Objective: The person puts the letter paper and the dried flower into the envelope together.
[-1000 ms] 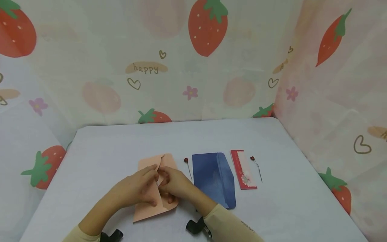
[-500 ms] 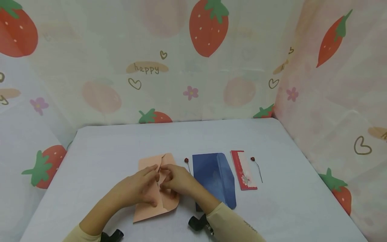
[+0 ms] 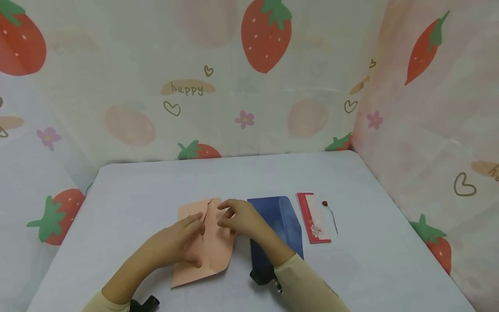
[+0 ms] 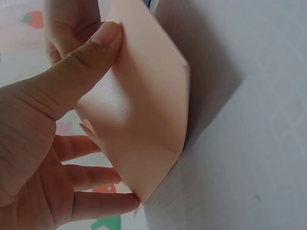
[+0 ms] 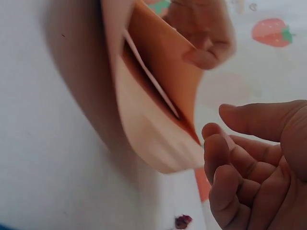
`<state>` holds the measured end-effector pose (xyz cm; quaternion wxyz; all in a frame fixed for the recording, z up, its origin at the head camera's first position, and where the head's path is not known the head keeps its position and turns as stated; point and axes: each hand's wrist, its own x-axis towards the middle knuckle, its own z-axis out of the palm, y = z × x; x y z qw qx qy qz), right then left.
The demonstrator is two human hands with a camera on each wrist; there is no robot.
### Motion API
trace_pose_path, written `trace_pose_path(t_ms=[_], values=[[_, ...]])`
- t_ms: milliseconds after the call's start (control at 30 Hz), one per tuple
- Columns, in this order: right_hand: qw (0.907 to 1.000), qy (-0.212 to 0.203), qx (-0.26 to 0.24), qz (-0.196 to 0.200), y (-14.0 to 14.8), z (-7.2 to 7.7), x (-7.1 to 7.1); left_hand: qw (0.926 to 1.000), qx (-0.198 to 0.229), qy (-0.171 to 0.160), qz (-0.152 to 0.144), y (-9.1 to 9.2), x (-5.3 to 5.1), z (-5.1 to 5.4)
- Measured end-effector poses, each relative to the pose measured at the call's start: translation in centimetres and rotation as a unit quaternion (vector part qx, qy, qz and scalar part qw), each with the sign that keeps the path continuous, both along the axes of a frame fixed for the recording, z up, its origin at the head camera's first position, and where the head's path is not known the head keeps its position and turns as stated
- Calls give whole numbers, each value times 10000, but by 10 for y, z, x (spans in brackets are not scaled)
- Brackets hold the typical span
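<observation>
In the head view, my left hand (image 3: 173,245) holds a peach envelope (image 3: 220,253) above the left middle of the table. The left wrist view shows the thumb (image 4: 103,43) against one face of the envelope and fingers on its far side. A thin pale edge (image 5: 156,84) shows inside the envelope's mouth in the right wrist view. My right hand (image 3: 243,219) is just right of the envelope. Its fingers are loosely bent and hold nothing, and the right wrist view shows a gap between them and the flap.
A blue envelope (image 3: 269,216) lies partly under the right forearm. Farther right are a red and pink card (image 3: 313,219) and a dried rose (image 3: 325,204) on a thin stem. Another small dried rose (image 5: 183,221) shows in the right wrist view.
My right hand has let go of the peach envelope's flap and moved right and slightly up, now covering the nearer rose. The left hand stays in place with its hold.
</observation>
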<state>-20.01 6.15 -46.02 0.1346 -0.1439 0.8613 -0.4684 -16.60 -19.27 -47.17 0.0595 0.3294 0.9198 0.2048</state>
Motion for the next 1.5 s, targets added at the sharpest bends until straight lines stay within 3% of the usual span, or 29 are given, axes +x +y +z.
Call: trace_pose_path(t_ms=[267,700,1000,1300,1500], values=[[9992,136,36,-364,21,9,-10,9994,-105,-237,238,0,0,-2],[9953,252,411,-841,40,7,-21,9995,-95,-248,139,1,0,3],[9928,178,551,-1049,45,0,-24,9996,-54,-241,163,1,0,3],[9836,100,1205,-1336,42,-13,-26,9992,-118,-320,217,1,0,1],[9760,267,1582,-1469,38,-22,-28,9993,-113,-287,190,1,0,1]])
